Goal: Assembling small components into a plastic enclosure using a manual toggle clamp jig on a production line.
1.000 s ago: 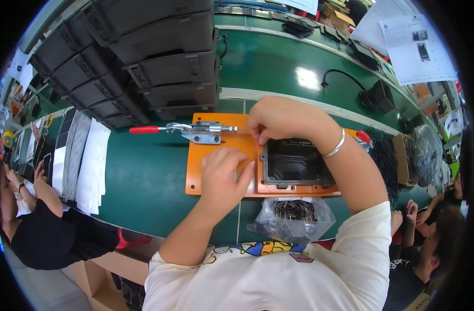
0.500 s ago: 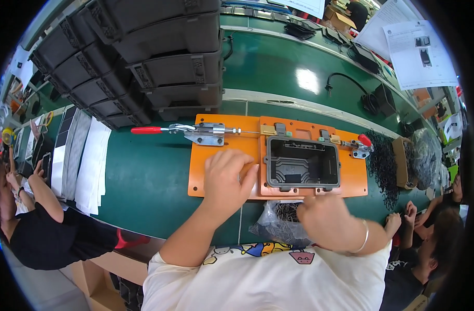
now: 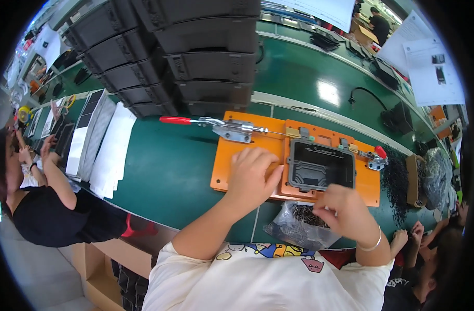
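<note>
My left hand (image 3: 253,175) rests on the orange fixture plate (image 3: 224,160), just left of a black plastic case (image 3: 322,166); its fingers are loosely bent, thumb apart, holding nothing I can see. The case lies open side up in the fixture, between a red-handled toggle clamp (image 3: 239,130) on the left and a smaller clamp (image 3: 375,158) on the right. Over the front edge of the fixture, my right hand (image 3: 343,210) has thumb and fingers pinched together. Whatever is between them is too small to make out. Below it lies a clear plastic bag (image 3: 286,228) of thin metal pins (image 3: 307,213).
Stacked black cases (image 3: 211,65) rise at the back left. White sheets (image 3: 112,150) lie on the left of the green bench. On the right are loose black parts (image 3: 396,186), a cardboard box (image 3: 416,181) and a plastic bag (image 3: 438,173). Other people sit on both sides.
The view has shifted, so the bench appears further right. My right hand has lifted from over the pin bag toward the case's front edge. My left hand stays on the fixture.
</note>
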Tool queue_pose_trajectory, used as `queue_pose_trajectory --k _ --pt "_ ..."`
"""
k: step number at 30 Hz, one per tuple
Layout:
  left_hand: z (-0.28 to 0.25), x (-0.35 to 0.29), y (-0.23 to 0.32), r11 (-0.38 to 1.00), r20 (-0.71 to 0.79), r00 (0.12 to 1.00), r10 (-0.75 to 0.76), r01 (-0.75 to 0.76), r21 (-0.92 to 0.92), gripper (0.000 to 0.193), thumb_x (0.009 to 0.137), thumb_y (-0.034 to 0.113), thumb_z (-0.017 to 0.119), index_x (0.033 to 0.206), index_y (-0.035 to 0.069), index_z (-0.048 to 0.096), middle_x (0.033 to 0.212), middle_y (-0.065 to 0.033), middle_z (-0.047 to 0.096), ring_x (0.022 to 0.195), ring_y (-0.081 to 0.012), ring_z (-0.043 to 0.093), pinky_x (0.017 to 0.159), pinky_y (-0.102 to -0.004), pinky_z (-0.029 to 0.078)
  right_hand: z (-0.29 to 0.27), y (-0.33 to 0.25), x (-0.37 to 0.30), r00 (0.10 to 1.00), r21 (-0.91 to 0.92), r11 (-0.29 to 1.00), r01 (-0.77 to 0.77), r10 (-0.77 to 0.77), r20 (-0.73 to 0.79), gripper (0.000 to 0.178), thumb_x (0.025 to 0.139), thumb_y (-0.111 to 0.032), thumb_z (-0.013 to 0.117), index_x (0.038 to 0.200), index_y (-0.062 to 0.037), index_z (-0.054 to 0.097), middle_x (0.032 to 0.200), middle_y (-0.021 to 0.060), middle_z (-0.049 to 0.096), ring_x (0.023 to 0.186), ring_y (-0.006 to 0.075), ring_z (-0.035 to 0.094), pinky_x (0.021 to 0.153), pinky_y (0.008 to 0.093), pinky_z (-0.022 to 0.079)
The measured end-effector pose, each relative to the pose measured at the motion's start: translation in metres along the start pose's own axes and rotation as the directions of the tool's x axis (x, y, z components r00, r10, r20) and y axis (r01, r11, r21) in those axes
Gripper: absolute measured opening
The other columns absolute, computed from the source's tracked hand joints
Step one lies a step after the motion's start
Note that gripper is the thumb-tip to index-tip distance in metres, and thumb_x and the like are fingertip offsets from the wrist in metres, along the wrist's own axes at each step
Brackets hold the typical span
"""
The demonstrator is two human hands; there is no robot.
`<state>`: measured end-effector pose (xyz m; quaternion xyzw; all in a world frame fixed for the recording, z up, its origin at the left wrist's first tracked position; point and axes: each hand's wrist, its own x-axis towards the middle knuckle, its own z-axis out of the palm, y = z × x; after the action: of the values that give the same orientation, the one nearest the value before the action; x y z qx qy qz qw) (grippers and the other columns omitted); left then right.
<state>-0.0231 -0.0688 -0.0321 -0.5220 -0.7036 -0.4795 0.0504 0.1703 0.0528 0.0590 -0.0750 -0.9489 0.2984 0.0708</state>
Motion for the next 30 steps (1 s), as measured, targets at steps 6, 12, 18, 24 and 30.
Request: queue_pose_trajectory --k 6,12,18,24,30 --pt "-0.002 0.004 0.003 1.000 0.014 1.000 0.005 -0.005 0.012 0.015 0.077 0.016 0.071 0.085 0.007 0.064 0.086 -0.0054 0.059 0.088 -0.0261 0.055 0.079 -0.0399 0.036 -0.010 0.040 0.072 0.949 0.255 0.964 -0.076 0.149 -0.279 0.004 0.081 0.003 0.065 0.082 0.0021 0.062 0.074 0.0027 0.062 0.063 0.0071 0.057 0.056 0.0216 0.045" --pt "-0.002 0.003 0.003 1.000 0.016 1.000 -0.006 0.006 0.004 0.015 0.077 0.016 0.071 0.085 0.006 0.064 0.085 -0.0056 0.059 0.087 -0.0259 0.054 0.078 -0.0397 0.036 0.008 0.065 0.106 0.944 0.115 0.993 -0.033 0.068 -0.322 0.009 0.076 0.005 0.070 0.081 0.0019 0.064 0.076 0.0027 0.057 0.067 0.0099 0.056 0.059 0.0229 0.045" --pt "-0.004 0.003 0.004 0.999 0.027 0.999 -0.023 0.023 -0.022 0.015 0.077 0.017 0.071 0.086 0.006 0.064 0.085 -0.0053 0.059 0.087 -0.0259 0.055 0.078 -0.0396 0.036 0.015 0.066 0.105 0.937 0.057 0.998 -0.027 0.045 -0.345 0.011 0.072 0.001 0.073 0.082 0.0002 0.070 0.080 0.0100 0.060 0.069 0.0224 0.060 0.063 0.0300 0.049" --pt "-0.003 0.005 0.002 0.999 0.016 1.000 -0.019 0.020 -0.038 0.015 0.078 0.016 0.071 0.086 0.005 0.064 0.086 -0.0062 0.060 0.087 -0.0258 0.056 0.079 -0.0386 0.037 0.005 0.062 0.102 0.944 0.027 1.000 -0.015 0.023 -0.329 0.022 0.077 0.001 0.070 0.099 -0.0006 0.068 0.089 0.0079 0.059 0.071 0.0154 0.056 0.064 0.0268 0.047" --pt "-0.021 0.006 -0.006 0.815 -0.199 0.933 -0.299 0.141 -0.563 0.006 0.083 0.001 0.067 0.087 -0.001 0.063 0.082 -0.0070 0.061 0.079 -0.0142 0.060 0.074 -0.0249 0.046 -0.020 0.074 0.125 0.973 0.110 0.968 -0.225 0.229 -0.025 0.020 0.071 -0.003 0.075 0.087 0.0029 0.064 0.073 0.0028 0.058 0.066 0.0101 0.055 0.059 0.0256 0.046"
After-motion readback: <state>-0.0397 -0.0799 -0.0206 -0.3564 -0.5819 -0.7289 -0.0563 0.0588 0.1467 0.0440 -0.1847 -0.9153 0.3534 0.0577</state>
